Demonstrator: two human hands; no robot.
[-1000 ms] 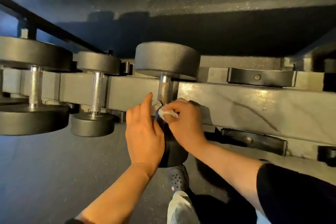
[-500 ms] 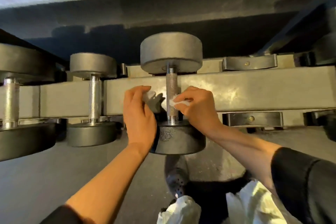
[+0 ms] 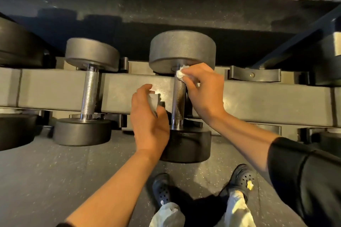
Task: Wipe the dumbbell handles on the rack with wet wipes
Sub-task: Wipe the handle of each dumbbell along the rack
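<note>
To clean the knurled steel dumbbell handle [image 3: 178, 101] well, the wipe should wrap the bar and travel its whole span with a twist, reaching the hidden back. Left of that handle, the left hand [image 3: 148, 123] holds a pale folded wet wipe [image 3: 153, 101] between thumb and curled fingers, just beside the bar. At the handle's far end, the right hand [image 3: 203, 89] pinches a crumpled white wipe [image 3: 181, 74] against it.
</note>
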